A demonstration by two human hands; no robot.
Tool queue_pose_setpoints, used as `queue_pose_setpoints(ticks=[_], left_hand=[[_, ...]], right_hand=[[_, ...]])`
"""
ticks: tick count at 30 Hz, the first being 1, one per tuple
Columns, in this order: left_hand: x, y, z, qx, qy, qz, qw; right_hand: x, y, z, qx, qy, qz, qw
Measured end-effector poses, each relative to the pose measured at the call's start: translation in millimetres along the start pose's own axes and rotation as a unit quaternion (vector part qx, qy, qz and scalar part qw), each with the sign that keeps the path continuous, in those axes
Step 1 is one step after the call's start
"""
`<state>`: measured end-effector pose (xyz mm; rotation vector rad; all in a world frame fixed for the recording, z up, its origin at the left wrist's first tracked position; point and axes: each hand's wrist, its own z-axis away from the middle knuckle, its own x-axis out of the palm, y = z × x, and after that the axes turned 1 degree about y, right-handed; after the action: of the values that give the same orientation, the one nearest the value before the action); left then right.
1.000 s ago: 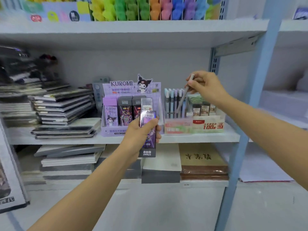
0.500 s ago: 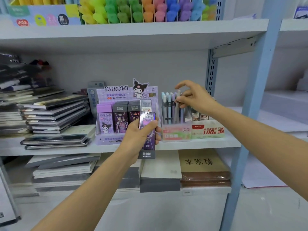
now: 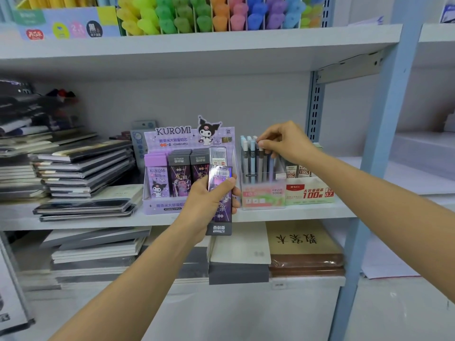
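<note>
While the left hand (image 3: pixel 203 205) grips a glossy purple rectangular lead pack (image 3: pixel 220 193) upright before the front edge of the white shelf (image 3: pixel 307 214), open room lies below; beyond, the right hand (image 3: pixel 283 141) pinches the top of a slim grey pen (image 3: pixel 261 166) standing in the clear plastic box (image 3: pixel 262 201); a second ago that pen hung lifted, tilted.

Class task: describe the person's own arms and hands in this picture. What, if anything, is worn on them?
Both are bare. The left hand and right hand carry no glove or ring that shows. The left forearm and right forearm show no sleeve, watch or bracelet up to the picture's edge.
</note>
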<state>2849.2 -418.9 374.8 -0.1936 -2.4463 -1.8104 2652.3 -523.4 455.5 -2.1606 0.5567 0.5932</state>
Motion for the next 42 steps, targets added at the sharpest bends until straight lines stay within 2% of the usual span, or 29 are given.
queue_pose_setpoints(ticks=[7, 10, 11, 13, 15, 17, 21, 23, 28, 30, 32, 35, 38, 42], left_hand=[[-0.9, 1.4, -0.9, -0.005, -0.003, -0.019, 1.000], [-3.2, 3.9, 1.0, -0.004, -0.015, -0.030, 0.999], [-3.7, 5.2, 2.2, 0.000, -0.023, -0.037, 0.999], [-3.6, 7.8, 5.2, 0.008, -0.046, -0.062, 0.997], [-2.9, 9.5, 8.2, 0.014, -0.069, -0.079, 0.994], [-4.6, 11.8, 11.3, 0.011, -0.072, -0.077, 0.994], [-18.6, 18.6, 19.2, -0.001, -0.004, -0.046, 0.999], [-26.6, 20.5, 21.9, 0.000, 0.047, -0.031, 0.998], [-43.0, 26.8, 27.0, 0.022, 0.169, 0.009, 0.985], [-45.8, 30.4, 30.5, 0.041, 0.189, 0.021, 0.981], [-43.6, 32.5, 32.9, 0.061, 0.185, 0.005, 0.981], [-31.0, 34.1, 34.9, 0.074, 0.161, -0.042, 0.983], [-16.8, 36.9, 34.5, 0.071, 0.141, -0.019, 0.987], [-0.3, 39.1, 28.8, 0.010, 0.109, 0.008, 0.994]], right_hand=[[2.2, -3.1, -2.7, 0.028, 0.036, 0.036, 0.998], [-2.6, -17.9, 4.4, 0.003, 0.073, -0.036, 0.997], [-3.7, -24.3, 8.1, -0.002, 0.051, -0.094, 0.994], [-3.6, -36.4, 17.6, -0.022, -0.050, -0.157, 0.986], [1.0, -45.4, 27.7, -0.049, -0.151, -0.155, 0.975], [6.0, -50.9, 33.5, -0.060, -0.176, -0.164, 0.969], [6.5, -56.6, 34.8, -0.026, -0.094, -0.204, 0.974], [6.1, -57.4, 36.8, -0.016, -0.095, -0.199, 0.975], [8.3, -57.6, 51.5, -0.014, -0.220, -0.135, 0.966], [13.0, -58.0, 58.6, -0.015, -0.278, -0.128, 0.952], [21.4, -59.4, 65.6, -0.022, -0.299, -0.130, 0.945], [35.4, -64.0, 74.0, -0.043, -0.279, -0.158, 0.946], [36.0, -64.8, 78.0, -0.067, -0.252, -0.177, 0.949], [9.2, -51.4, 76.6, -0.070, -0.200, -0.152, 0.965]])
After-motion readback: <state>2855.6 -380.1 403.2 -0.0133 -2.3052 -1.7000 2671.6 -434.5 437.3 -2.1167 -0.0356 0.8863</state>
